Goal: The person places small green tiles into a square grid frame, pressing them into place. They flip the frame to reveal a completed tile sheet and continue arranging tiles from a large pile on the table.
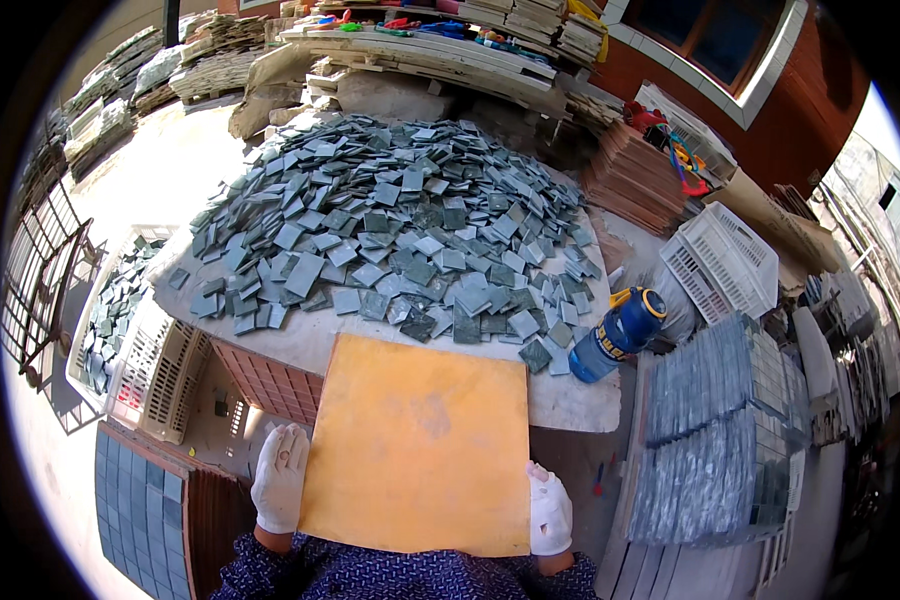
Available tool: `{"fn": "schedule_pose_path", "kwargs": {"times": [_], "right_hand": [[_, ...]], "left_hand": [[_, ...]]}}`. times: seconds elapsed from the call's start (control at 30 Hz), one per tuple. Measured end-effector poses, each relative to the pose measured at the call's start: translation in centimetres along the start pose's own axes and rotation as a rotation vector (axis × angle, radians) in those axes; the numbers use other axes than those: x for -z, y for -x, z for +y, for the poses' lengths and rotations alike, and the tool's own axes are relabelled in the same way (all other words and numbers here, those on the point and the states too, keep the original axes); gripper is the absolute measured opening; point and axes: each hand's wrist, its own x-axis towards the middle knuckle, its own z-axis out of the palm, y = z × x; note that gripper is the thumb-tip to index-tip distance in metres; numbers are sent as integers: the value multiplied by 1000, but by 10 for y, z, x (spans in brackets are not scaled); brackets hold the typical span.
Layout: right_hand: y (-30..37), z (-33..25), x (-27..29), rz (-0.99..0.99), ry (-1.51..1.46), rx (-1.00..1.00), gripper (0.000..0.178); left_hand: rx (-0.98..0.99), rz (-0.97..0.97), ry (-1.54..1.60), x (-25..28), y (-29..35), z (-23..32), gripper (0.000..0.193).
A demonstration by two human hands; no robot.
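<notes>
A square yellow-orange board is held before a dark-blue patterned garment, its sides gripped by the fingers of the white-gloved left hand and white-gloved right hand. Beyond, a pale slab is heaped with square grey-green tiles, a blue bottle set rightward.

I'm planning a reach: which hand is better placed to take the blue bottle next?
Probably the right hand: the blue bottle stands ahead on that side. The left hand is across the yellow board. Both hold its edges, so either must first let go.
</notes>
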Motion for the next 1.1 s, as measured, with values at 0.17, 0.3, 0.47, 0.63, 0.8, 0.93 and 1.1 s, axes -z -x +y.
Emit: {"fn": "schedule_pose_path", "kwargs": {"times": [0.17,0.3,0.47,0.63,0.8,0.93,1.1], "right_hand": [[-60,-75,-34,-270,-271,463,76],[-154,-84,-56,-16,320,752,91],[-255,16,9,222,896,550,85],[-284,41,11,142,545,309,75],[-317,45,-11,67,306,142,70],[-318,35,-17,90,345,58,68],[-317,32,-4,39,779,291,69]], "left_hand": [[-386,-422,189,-73,-75,55,70],[-566,-189,-496,-135,-165,57,83],[-319,-67,-601,-64,-256,-49,48],[-172,-97,-513,-79,-261,-68,43],[-73,-8,-489,-62,-295,-70,37],[1,53,-536,-60,-296,-79,39],[-170,24,-936,-61,-279,-90,57]]}}
